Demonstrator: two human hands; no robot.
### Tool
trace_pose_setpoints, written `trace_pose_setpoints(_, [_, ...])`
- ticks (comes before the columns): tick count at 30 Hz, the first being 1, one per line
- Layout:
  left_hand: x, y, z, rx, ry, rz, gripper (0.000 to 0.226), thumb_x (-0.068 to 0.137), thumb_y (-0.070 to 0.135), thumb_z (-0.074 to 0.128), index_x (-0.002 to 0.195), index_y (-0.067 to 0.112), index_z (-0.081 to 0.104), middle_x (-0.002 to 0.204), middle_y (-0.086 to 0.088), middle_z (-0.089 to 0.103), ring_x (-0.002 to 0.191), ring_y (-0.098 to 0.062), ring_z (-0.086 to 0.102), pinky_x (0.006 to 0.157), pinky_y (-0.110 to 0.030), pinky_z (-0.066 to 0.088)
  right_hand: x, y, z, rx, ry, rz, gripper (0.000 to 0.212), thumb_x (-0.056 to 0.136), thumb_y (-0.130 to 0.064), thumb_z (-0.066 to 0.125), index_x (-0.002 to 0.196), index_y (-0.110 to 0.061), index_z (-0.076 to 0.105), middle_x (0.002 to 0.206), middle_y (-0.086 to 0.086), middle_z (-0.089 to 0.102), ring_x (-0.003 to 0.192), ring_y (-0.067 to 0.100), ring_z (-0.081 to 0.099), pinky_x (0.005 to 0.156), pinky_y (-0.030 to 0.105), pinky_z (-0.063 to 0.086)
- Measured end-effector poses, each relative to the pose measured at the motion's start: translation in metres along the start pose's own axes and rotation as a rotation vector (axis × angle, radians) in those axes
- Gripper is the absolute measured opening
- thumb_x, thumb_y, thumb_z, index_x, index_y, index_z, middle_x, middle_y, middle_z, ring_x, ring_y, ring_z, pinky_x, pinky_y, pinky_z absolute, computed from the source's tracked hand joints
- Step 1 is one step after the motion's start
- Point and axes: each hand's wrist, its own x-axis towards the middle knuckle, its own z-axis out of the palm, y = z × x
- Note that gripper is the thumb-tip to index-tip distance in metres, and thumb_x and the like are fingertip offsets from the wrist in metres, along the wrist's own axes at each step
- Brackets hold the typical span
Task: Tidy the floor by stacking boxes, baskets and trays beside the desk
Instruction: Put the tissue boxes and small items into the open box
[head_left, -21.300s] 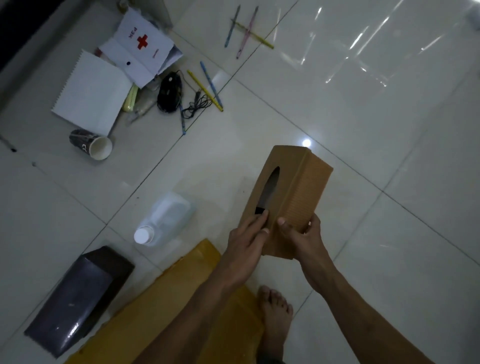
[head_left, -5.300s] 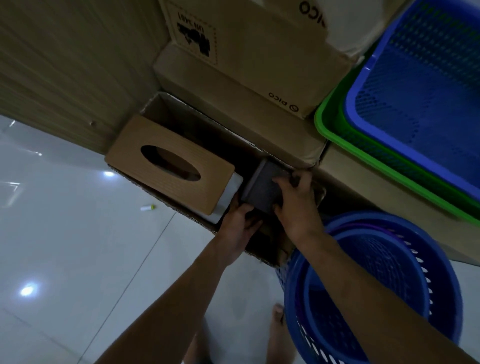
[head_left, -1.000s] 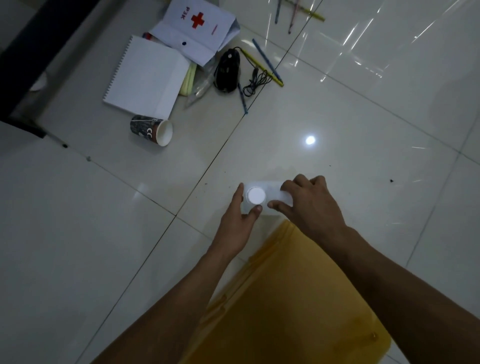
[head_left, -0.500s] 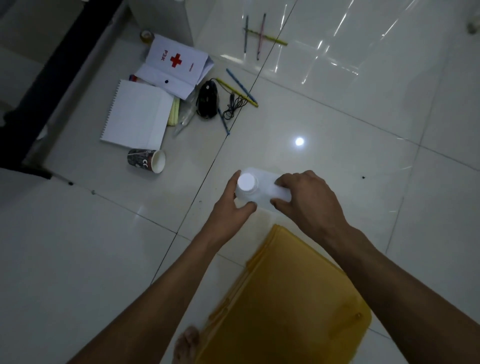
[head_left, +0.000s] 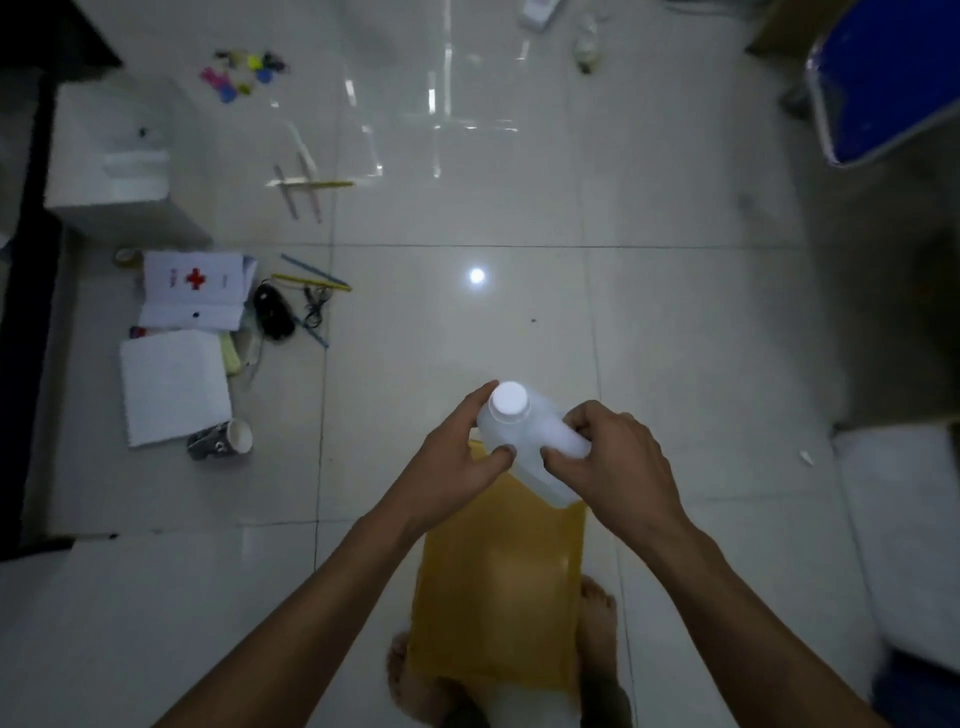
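Observation:
A translucent white plastic jug with a white cap is held up off the floor in both hands. My left hand grips its left side near the cap, thumb across the front. My right hand grips its right side, fingers curled over the top. Below the jug a flat yellow-orange padded envelope lies on the white tiled floor between my bare feet. A blue basket shows at the upper right edge.
Scattered at left: a white first-aid folder with a red cross, a white notebook, a tipped paper cup, a black mouse, pens and pencils. A white box stands at upper left.
Both hands have lifted the jug off the floor and brought it closer, over the envelope. The view has risen and swung, showing more of the room.

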Motion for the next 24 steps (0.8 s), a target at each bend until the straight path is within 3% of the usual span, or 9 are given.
trace_pose_setpoints(4, [-0.016, 0.066, 0.043, 0.104, -0.180, 0.138, 0.065, 0.091, 0.033, 0.062, 0.146, 0.036, 0.029, 0.146, 0.020, 0.037, 0.130, 0.002, 0.037, 0.108, -0.030, 0.036, -0.063, 0.031, -0.072, 0.106, 0.041, 0.192, 0.023, 0.076, -0.041, 0.068, 0.085, -0.021, 0.059, 0.075, -0.008, 0.062, 0.068, 0.011, 0.059, 0.059, 0.031, 0.052])
trace_pose_setpoints(9, [-0.046, 0.147, 0.112, 0.409, -0.355, 0.376, 0.075, 0.090, 0.051, 0.054, 0.151, 0.034, 0.014, 0.155, 0.013, 0.027, 0.138, -0.008, 0.029, 0.111, -0.031, 0.031, -0.149, 0.078, -0.156, 0.270, 0.151, 0.373, 0.021, 0.072, -0.039, 0.071, 0.074, -0.023, 0.058, 0.068, -0.009, 0.062, 0.064, 0.008, 0.059, 0.056, 0.028, 0.047])
trace_pose_setpoints(15, [-0.070, 0.221, 0.221, 0.821, -0.406, 0.727, 0.080, 0.088, 0.069, 0.031, 0.152, 0.030, 0.002, 0.161, 0.005, 0.009, 0.147, -0.017, 0.013, 0.117, -0.040, 0.023, -0.244, 0.161, -0.222, 0.469, 0.286, 0.522, 0.022, 0.076, -0.039, 0.073, 0.079, -0.022, 0.060, 0.075, -0.008, 0.065, 0.069, 0.008, 0.063, 0.057, 0.021, 0.045])
trace_pose_setpoints(20, [-0.090, 0.263, 0.328, 0.973, -0.561, 0.832, 0.084, 0.083, 0.078, 0.020, 0.148, 0.038, -0.015, 0.160, 0.007, -0.017, 0.148, -0.018, -0.012, 0.119, -0.052, 0.002, -0.318, 0.241, -0.256, 0.609, 0.408, 0.635, 0.021, 0.075, -0.036, 0.074, 0.077, -0.020, 0.061, 0.072, -0.006, 0.065, 0.068, 0.008, 0.063, 0.055, 0.020, 0.045])
trace_pose_setpoints(24, [-0.107, 0.287, 0.407, 1.077, -0.614, 0.860, 0.083, 0.081, 0.081, 0.011, 0.146, 0.041, -0.022, 0.157, 0.007, -0.025, 0.146, -0.017, -0.021, 0.117, -0.057, -0.001, -0.372, 0.310, -0.276, 0.692, 0.486, 0.752, 0.025, 0.074, -0.037, 0.075, 0.077, -0.016, 0.062, 0.074, 0.001, 0.066, 0.069, 0.015, 0.064, 0.061, 0.034, 0.055])
